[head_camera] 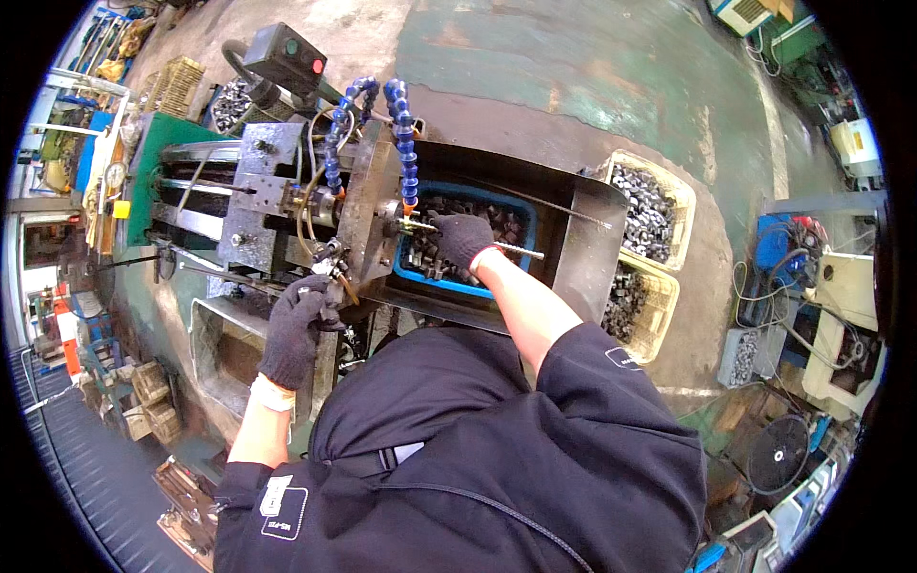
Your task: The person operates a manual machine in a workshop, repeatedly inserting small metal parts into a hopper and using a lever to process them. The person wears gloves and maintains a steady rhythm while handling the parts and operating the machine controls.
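Note:
My left hand (295, 333), in a black knit glove, is closed around a small lever or valve (329, 268) fitting at the machine's near side. My right hand (464, 240), gloved too, grips a thin metal rod (521, 251) that sticks out to the right of the fist. The rod's left end is close to the round spindle nose (389, 217) on the machine's upright plate (365, 208). Blue segmented coolant hoses (403, 143) bend down to that spot. Under my right hand lies a blue crate (444, 286) with dark metal pieces in it.
A sheet-metal tray (591, 243) surrounds the blue crate, with another long rod (566, 208) across it. Two cream crates (685, 222) of metal parts stand on the floor to the right. A control box (284, 59) with buttons rises at upper left. A metal bin (208, 358) is below the machine.

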`<state>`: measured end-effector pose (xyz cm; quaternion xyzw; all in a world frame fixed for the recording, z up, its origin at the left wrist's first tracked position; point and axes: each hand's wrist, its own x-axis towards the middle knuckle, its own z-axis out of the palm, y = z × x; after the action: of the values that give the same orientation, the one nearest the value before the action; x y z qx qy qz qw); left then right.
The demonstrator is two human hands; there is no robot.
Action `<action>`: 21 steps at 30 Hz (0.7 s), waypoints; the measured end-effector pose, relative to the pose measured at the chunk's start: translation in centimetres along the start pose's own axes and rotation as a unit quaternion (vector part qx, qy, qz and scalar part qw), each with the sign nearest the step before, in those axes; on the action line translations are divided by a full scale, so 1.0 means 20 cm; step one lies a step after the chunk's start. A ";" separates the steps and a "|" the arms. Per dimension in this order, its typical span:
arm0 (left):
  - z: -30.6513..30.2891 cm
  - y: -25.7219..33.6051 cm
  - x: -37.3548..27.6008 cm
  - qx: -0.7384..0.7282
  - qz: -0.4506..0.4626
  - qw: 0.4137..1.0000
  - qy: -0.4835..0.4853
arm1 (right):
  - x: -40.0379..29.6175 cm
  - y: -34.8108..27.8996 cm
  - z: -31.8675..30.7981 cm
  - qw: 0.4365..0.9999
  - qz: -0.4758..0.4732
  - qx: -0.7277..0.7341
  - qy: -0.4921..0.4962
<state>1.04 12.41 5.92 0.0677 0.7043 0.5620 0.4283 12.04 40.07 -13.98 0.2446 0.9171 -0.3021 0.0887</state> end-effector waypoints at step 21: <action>0.23 -0.41 0.29 -0.425 -0.090 0.897 -0.083 | -1.32 0.46 -0.20 0.977 -0.025 0.097 0.189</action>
<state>3.70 16.09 -4.15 -0.1378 0.3636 0.7592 0.5219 39.32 38.45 -7.22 0.2819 0.8895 -0.3399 -0.1174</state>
